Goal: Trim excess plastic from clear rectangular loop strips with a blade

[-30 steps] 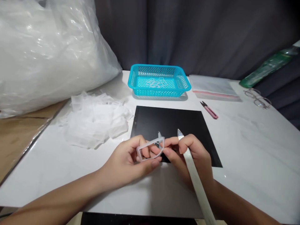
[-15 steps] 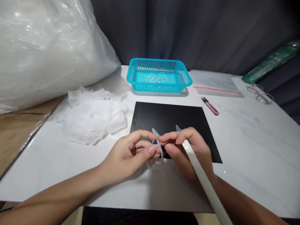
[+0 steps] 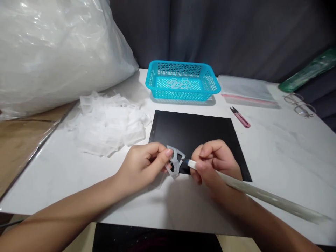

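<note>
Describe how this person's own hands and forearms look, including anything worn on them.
The left hand and right hand are bare: no gloves, rings or bracelets show. The left forearm and right forearm are uncovered too, with no sleeve or watch in view.

Head camera: it looks from head height, forward and down
Left hand (image 3: 143, 164), right hand (image 3: 223, 157): near, below the centre
Dark curtain (image 3: 225, 35): far, behind the white table (image 3: 280, 154)
</note>
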`<state>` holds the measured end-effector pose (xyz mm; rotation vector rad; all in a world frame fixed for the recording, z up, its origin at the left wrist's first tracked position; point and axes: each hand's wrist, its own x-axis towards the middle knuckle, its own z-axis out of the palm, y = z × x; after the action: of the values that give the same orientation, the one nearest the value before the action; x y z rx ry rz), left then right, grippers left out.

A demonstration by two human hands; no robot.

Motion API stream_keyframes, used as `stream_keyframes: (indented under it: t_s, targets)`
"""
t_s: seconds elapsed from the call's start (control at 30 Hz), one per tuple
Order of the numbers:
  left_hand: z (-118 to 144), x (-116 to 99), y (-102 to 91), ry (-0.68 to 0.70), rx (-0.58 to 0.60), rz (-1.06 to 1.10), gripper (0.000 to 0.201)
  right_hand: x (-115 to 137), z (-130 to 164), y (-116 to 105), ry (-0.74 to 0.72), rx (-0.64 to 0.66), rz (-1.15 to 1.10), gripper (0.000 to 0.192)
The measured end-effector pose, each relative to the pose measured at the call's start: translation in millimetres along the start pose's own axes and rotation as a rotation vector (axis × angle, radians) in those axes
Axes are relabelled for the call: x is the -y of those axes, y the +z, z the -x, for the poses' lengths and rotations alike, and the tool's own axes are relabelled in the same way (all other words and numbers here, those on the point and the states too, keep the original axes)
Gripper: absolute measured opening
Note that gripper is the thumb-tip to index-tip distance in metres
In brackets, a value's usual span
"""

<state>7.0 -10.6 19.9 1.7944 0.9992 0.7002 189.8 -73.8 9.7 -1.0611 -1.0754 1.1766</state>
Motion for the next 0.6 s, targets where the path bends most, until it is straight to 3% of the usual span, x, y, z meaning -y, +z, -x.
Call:
stream_keyframes:
  t_s: [0.23, 0.43, 0.6]
  targets:
    - [1.2, -1.6, 0.1, -0.097, 0.073, 0.303, 0.025, 4.9, -1.1, -1.0, 0.020, 0.004, 0.192, 0.015]
    - [-1.9, -1.6, -0.4, -0.206, 0.089, 0.425, 0.028, 3.7, -2.2, 0.7, 0.049, -0.040, 0.114, 0.012]
    - [-2.7, -1.4, -2.1, -0.251, 0.119, 0.437, 0.035, 7.4, -2.6, 1.6, 0.133, -0.005, 0.095, 0.014]
